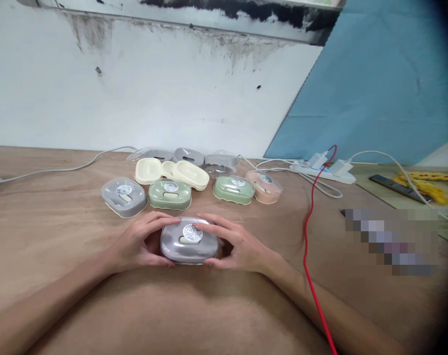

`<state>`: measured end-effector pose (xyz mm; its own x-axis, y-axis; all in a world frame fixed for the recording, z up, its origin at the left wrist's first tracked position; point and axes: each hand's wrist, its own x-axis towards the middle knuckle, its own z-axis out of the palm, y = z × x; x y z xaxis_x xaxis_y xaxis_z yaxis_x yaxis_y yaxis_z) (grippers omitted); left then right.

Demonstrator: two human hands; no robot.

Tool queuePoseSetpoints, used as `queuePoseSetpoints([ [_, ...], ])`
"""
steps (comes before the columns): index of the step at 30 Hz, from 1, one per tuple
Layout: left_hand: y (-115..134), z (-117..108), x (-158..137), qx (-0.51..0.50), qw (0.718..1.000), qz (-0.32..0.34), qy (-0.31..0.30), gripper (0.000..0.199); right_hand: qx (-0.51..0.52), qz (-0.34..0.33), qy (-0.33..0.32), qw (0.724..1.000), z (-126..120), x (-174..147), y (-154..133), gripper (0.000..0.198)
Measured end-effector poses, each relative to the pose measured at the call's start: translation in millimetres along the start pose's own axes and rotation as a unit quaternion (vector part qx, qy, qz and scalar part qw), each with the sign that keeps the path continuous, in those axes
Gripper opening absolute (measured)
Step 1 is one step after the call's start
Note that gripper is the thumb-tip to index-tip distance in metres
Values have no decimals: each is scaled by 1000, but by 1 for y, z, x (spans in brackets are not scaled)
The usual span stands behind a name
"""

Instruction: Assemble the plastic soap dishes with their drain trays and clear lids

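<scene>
A grey soap box (177,249) with a clear lid and a round patterned sticker sits on the wooden table in front of me. My left hand (144,242) grips its left end, thumb at the near edge and fingers over the far edge. Around the right end curls my right hand (236,244), with one fingertip at the sticker and the thumb on the near edge. Just beyond lie another lidded grey soap box (123,199), a green one (170,202), a second green one (233,193) and a pinkish one (266,190).
Cream soap box parts (190,175), grey trays (188,157) and clear lids (220,170) lie near the wall. A red cable (308,246) crosses the table at right, near a white power strip (342,175). A pixelated object (390,241) lies farther right.
</scene>
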<state>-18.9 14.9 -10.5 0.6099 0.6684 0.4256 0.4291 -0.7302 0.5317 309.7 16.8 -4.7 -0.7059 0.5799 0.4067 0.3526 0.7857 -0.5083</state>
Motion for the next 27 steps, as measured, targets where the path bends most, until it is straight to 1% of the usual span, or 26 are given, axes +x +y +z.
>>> queuePoseSetpoints([
  [4, 3, -2, 1, 14, 1000, 4, 6, 91, 17, 22, -4, 1000, 0, 0, -2, 80],
  [9, 7, -4, 3, -15, 999, -37, -2, 78, 67, 47, 7, 997, 0, 4, -3, 83],
  [12, 8, -4, 3, -21, 999, -39, 0, 77, 105, 47, 16, 993, 0, 7, -2, 82],
  [14, 9, -4, 3, -22, 999, -40, 1, 76, 123, 47, 16, 991, 1, 7, -1, 86],
  [18, 11, -4, 4, -36, 998, -54, -7, 74, 97, 72, -11, 993, 3, 5, -2, 96],
  [22, 11, -5, 5, -17, 999, -41, -9, 75, 50, 94, -30, 994, 5, 2, -3, 99],
  [24, 10, -5, 4, -10, 999, -35, -2, 75, 30, 93, -25, 995, 7, 2, -3, 100],
  [27, 8, -5, 3, 18, 1000, -17, -7, 79, 16, 66, 12, 998, 10, 3, -1, 98],
])
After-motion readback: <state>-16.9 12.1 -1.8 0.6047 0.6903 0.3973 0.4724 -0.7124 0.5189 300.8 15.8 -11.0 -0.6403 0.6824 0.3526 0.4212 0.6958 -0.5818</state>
